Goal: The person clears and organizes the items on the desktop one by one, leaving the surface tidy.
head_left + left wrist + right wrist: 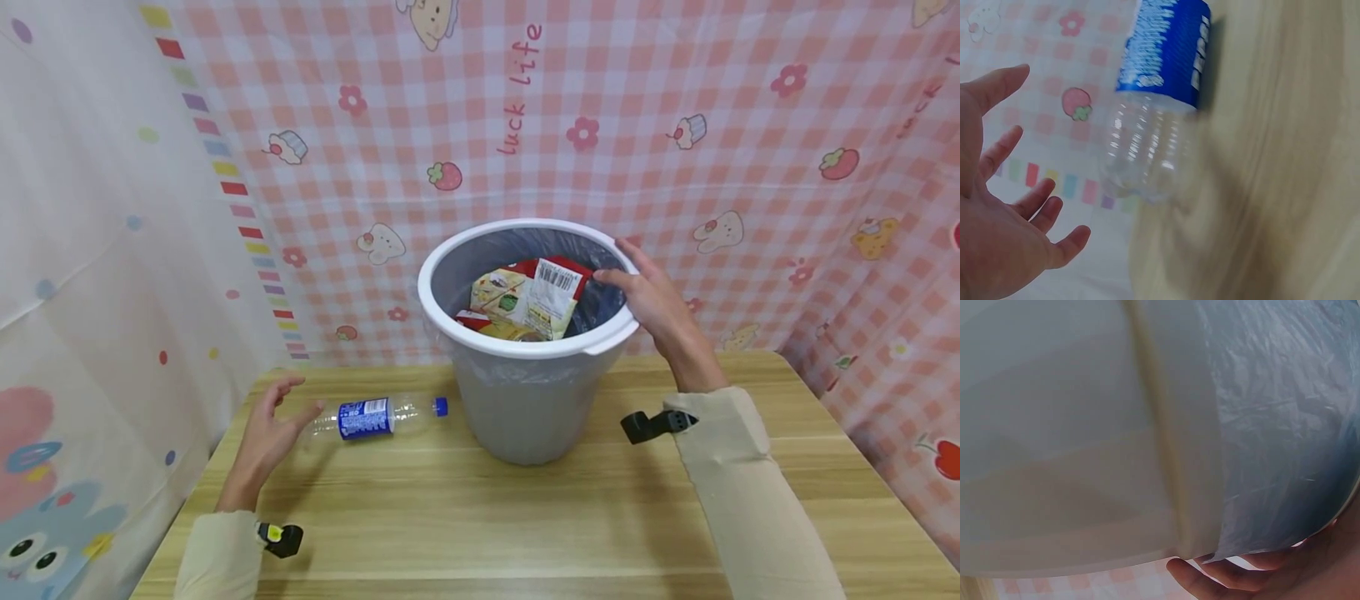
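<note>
A clear plastic bottle (365, 418) with a blue label and blue cap lies on its side, cap pointing right. My left hand (266, 437) is just left of the bottle's base, fingers spread and holding nothing. The left wrist view shows a gap between that hand (1016, 206) and the bottle (1154, 94). A grey trash can (525, 408) with a white rim and a plastic liner stands right of the bottle. My right hand (660, 304) grips its right rim, thumb over the inside. Seen from the right wrist, the fingers (1216, 581) lie along the outer wall.
Crumpled snack wrappers (525, 296) in red, yellow and white lie inside the can. All stands on a wooden table (450, 525). Behind it hangs a pink checked curtain (480, 108), with a white printed curtain (97, 250) at the left.
</note>
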A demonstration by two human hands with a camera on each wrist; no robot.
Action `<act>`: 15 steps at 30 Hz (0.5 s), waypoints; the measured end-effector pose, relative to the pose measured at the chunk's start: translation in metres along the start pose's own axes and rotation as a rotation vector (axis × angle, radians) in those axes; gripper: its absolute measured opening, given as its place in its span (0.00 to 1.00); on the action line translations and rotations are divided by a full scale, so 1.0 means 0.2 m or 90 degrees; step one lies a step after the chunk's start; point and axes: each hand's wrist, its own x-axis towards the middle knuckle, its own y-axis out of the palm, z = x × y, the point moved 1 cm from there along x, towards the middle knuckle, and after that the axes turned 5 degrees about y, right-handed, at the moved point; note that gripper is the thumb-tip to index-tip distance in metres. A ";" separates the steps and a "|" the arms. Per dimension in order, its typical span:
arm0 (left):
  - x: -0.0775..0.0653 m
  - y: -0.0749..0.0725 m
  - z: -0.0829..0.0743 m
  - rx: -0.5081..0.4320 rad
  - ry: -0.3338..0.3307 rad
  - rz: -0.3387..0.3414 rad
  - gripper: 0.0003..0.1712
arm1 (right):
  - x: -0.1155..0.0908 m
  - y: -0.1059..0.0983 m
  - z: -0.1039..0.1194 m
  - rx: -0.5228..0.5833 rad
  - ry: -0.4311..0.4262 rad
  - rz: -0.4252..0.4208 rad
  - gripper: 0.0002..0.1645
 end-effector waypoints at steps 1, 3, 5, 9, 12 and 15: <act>0.00 0.00 0.01 0.003 -0.007 0.009 0.47 | 0.00 0.00 0.00 0.002 0.000 0.001 0.45; 0.00 0.01 0.04 0.004 -0.022 0.028 0.49 | 0.00 0.00 0.00 0.003 0.002 0.003 0.45; -0.01 0.01 0.06 0.001 -0.035 0.047 0.50 | 0.00 0.00 0.00 0.006 0.003 0.005 0.45; 0.00 0.04 0.09 -0.012 -0.048 0.070 0.50 | 0.01 0.00 0.00 0.009 0.000 0.004 0.45; 0.00 0.06 0.11 -0.018 -0.059 0.083 0.51 | 0.01 0.00 -0.01 0.009 -0.005 0.000 0.45; 0.01 0.08 0.13 -0.021 -0.068 0.094 0.52 | 0.02 0.00 -0.01 0.009 -0.007 -0.003 0.45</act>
